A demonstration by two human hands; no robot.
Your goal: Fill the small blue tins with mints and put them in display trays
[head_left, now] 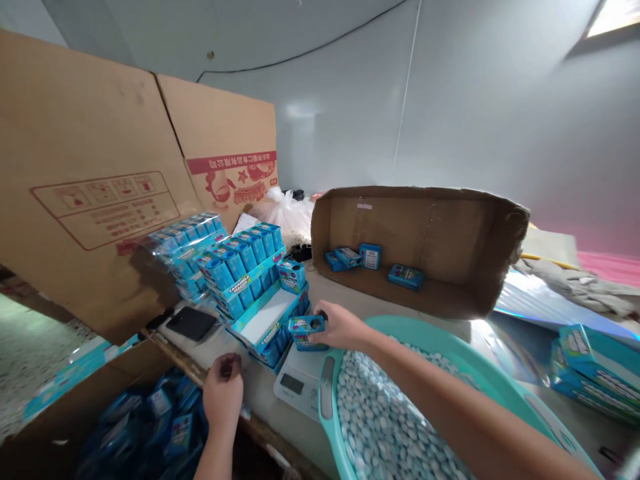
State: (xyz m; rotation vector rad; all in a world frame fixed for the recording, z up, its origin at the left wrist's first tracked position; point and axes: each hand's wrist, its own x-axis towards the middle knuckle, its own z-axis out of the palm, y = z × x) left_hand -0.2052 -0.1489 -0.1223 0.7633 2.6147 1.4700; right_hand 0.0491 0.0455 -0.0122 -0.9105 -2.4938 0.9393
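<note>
At 9 to 10 o'clock, a tall brown carton [95, 153] bears red printing: line drawings and, in a red band, upside-down Chinese characters. At 8 o'clock, low down, an open box [60, 437] holds a jumble of small blue packs [181, 433]. At 9 o'clock stand blue packs wrapped in clear film [190, 250]; below them lies a flat black object [191, 323]. My left hand [223, 387] is at 7 o'clock, fingers loosely curled; I cannot tell whether it has anything in it. At 8 o'clock, nearer the centre, display trays [240, 285] of blue packs read "CARAMELO", with a second word too blurred to be sure of. At 6 o'clock is the blue pack [306, 327] in my right hand [335, 323], pinched between thumb and fingers; its small lettering is partly covered. It is at the far end of a white scale [299, 387], contact unclear. At 5 o'clock, a turquoise basin [425, 327] holds pale blue and white sweets [385, 413]. At 3 o'clock, a cardboard box [450, 233] on its side contains several blue packs. At 4 o'clock, flat blue cartons [600, 363] carry unreadable labels.
</note>
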